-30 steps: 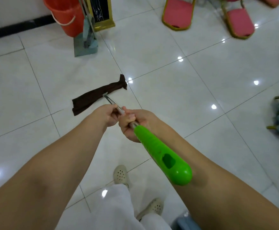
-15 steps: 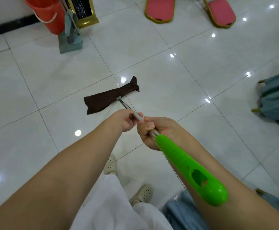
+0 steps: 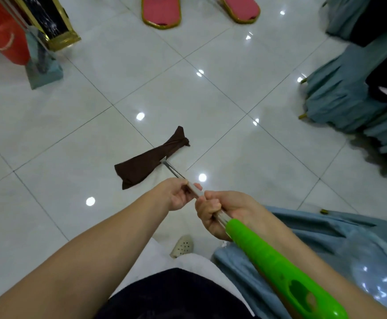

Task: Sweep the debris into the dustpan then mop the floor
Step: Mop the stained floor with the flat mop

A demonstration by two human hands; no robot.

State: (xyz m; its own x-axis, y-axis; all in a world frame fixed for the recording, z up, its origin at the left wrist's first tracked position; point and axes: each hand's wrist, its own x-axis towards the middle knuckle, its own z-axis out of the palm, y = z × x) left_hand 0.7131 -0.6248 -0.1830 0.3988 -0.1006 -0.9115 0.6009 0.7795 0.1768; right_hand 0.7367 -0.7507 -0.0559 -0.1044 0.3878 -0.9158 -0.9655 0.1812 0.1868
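Both hands are closed around the mop pole [image 3: 193,189], left hand [image 3: 176,195] just ahead of right hand [image 3: 220,211]; beyond them its brown cloth head [image 3: 146,161] lies flat on glossy white tiles [image 3: 211,100], an orange bucket [image 3: 1,35] far off left

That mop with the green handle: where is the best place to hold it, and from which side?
Hold the mop on its bare metal shaft just ahead of the green grip, closing from above with hands stacked. The shaft slants down to the brown cloth head, and the left hand and right hand wrap it this way.
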